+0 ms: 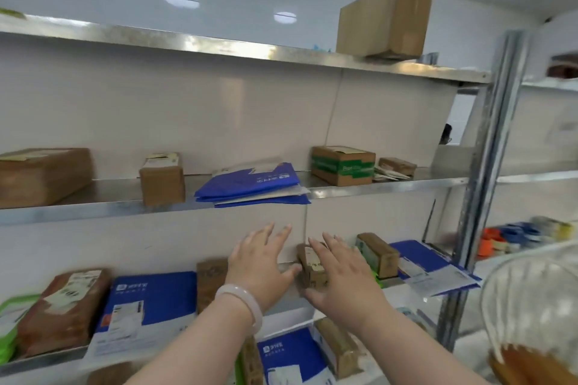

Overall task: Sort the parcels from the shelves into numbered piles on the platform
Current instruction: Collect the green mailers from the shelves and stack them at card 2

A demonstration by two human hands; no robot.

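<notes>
box point(312, 272) sits far back on lower shelf point(283, 306), mid-row. left hand point(259, 262) and right hand point(342, 275) both spread flat, flanking it. looks like lining up two-sided scoop, nothing gripped yet

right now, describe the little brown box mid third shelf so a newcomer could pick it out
On the metal rack, go to the third shelf down, just below the stacked blue mailers. Near its middle sits a small brown box with a white label. It is shorter and stubbier than the green-taped box to its right.
</notes>
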